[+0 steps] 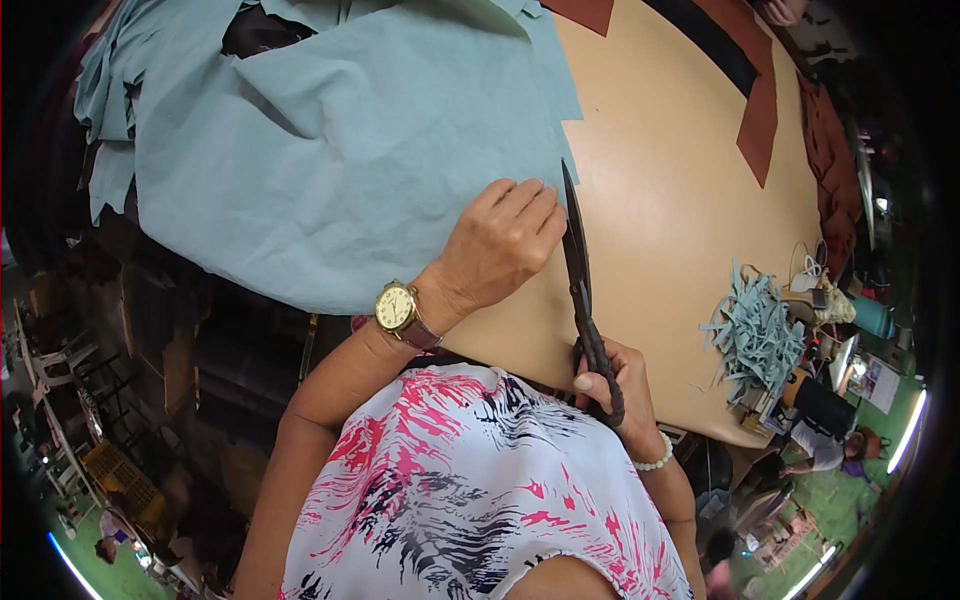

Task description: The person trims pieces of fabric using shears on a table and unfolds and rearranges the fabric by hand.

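Observation:
A large pale blue leather sheet [350,150] with ragged edges lies over the left part of the table. My left hand [505,240], with a watch at its wrist, is closed on the sheet's right edge; its fingertips are mostly hidden. In my right hand [630,385] are long dark scissors [577,255], gripped by the handles close to my body. Their blades point away from me and look closed or nearly so, the tip beside the sheet's edge and just right of my left knuckles.
Blue leather scraps [755,330] are heaped at the table's [680,250] right edge, near a turquoise container [873,317]. Reddish-brown strips [757,135] and a black strip [705,45] lie at the far right. Other people are in the background.

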Demonstrator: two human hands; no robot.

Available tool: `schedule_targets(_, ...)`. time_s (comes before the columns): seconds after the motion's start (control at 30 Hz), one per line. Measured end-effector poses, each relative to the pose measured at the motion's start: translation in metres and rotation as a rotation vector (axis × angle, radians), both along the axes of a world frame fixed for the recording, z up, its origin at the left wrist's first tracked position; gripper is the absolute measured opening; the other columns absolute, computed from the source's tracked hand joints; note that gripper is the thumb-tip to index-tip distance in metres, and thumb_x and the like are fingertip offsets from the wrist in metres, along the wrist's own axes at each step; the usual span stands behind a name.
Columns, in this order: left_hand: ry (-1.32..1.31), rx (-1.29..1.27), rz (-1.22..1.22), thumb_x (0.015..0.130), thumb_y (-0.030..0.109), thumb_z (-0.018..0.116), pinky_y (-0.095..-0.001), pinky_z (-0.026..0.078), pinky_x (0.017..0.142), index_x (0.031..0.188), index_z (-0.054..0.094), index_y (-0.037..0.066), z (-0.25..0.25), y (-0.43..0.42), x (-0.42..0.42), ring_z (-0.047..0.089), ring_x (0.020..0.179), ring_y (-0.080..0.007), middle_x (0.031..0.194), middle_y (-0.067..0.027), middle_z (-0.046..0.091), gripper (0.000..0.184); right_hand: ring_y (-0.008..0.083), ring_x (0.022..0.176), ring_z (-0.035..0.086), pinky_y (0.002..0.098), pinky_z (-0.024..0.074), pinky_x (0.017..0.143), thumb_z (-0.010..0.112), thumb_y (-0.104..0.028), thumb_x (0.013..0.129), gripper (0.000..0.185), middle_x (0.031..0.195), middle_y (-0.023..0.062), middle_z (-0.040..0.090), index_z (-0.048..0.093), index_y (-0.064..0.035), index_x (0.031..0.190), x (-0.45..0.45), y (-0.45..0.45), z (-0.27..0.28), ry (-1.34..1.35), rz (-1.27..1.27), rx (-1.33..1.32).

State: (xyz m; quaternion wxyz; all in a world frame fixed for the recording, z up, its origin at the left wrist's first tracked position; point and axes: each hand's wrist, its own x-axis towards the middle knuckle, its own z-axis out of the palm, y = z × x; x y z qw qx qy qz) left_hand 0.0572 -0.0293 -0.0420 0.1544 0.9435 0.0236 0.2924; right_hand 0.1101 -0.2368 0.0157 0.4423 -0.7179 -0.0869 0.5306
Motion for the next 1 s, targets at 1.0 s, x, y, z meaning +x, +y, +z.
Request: schedule_targets(1.0,-0.046,-0.022,-0.01,0.068,0.005,0.062,-0.033,0.048,0.07,0.081,0.059,0.0,-0.004,-0.002,-0.002,0.061,0.083,-0.0229,0.087,-0.01,0.062,0.015,0.0031,0.043,0.042,0.0176,0.0311,0.039,0.076,-0.016,0.069,0.032,0.052,-0.0035,0.046,0.046,-0.0061,0.064,-0.011,-0.011,0.001,0.045,-0.084,-0.034)
